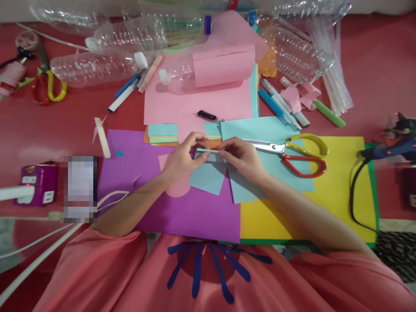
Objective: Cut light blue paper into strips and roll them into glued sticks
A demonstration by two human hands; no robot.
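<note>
Blue paper [208,151], fingers [202,159] pinching both ends, scissors [274,147] nearby

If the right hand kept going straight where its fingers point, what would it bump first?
Probably the left hand, facing the right hand across the light blue paper they hold; exact depth is unclear.

I face a broad red tabletop [377,65] that reaches out to both sides of me. A pale strip [394,224] runs along its near edge. Beyond its far side I see a light grey band [13,11], too blurred for me to call wall or cloth. Down to my left, greyish floor [8,227] shows beside a rounded red shape [35,237]; to my right lies a black-and-white patterned surface [396,260]. The light is soft and fairly even.
</note>
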